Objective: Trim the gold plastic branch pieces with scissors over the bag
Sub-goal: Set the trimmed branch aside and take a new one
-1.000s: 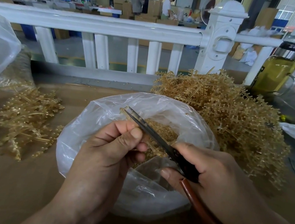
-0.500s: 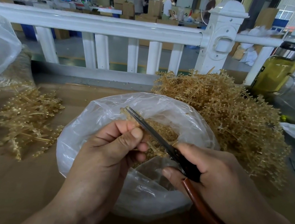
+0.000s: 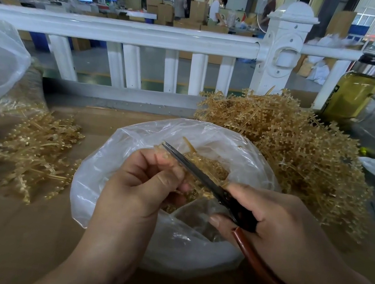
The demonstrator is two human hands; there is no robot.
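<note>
Scissors [image 3: 191,166] — branch piece [image 3: 158,149] (over bag [image 3: 191,255])

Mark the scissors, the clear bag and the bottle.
scissors [image 3: 195,169]: head view, middle of the blades.
clear bag [image 3: 97,178]: head view, left wall.
bottle [image 3: 352,96]: head view, glass body.

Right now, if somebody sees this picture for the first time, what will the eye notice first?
First, at the centre, the left hand pinches a gold branch piece while the right hand holds scissors over the open clear bag. Then the big heap of gold branches right of the bag, and a smaller pile on the left.
</note>
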